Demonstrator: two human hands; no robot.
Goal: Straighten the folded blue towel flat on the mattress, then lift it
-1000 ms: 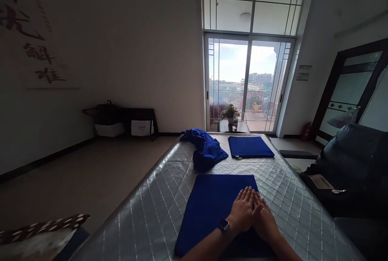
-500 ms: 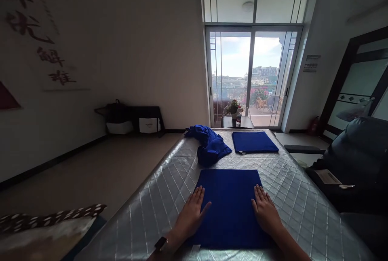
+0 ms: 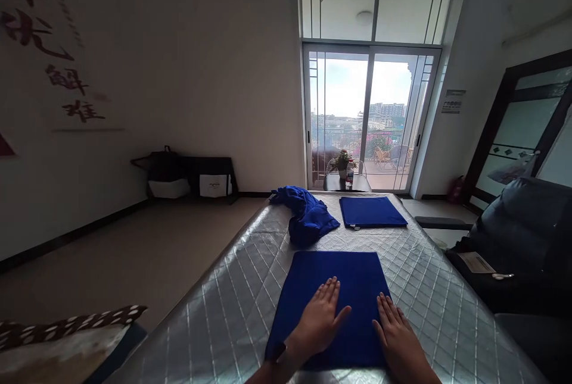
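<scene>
A folded blue cloth (image 3: pixel 308 277), flat and roughly square, lies on the silver quilted bed cover (image 3: pixel 223 300) in front of me. Over the middle of this cloth is my left hand (image 3: pixel 319 317), palm down, with fingers stretched and thumb apart. My right hand (image 3: pixel 397 330) rests along the cloth's right edge, its fingers also extended. Neither hand grips anything. Beyond the cloth sits a crumpled blue cloth (image 3: pixel 308 217) on the left, and a second folded blue cloth (image 3: pixel 373 211) with a small white tag lies at the far right.
A dark armchair (image 3: pixel 527 235) stands right of the bed, with a paper and a white-handled item on it. A small table (image 3: pixel 333 183) holds a plant and bottle before the sliding glass door (image 3: pixel 370 116). A spotted pillow (image 3: pixel 67 330) is at lower left.
My left hand has moved from the cloth's left edge inward to its middle. My right hand has slid slightly nearer along the right edge. The view has shifted a little.
</scene>
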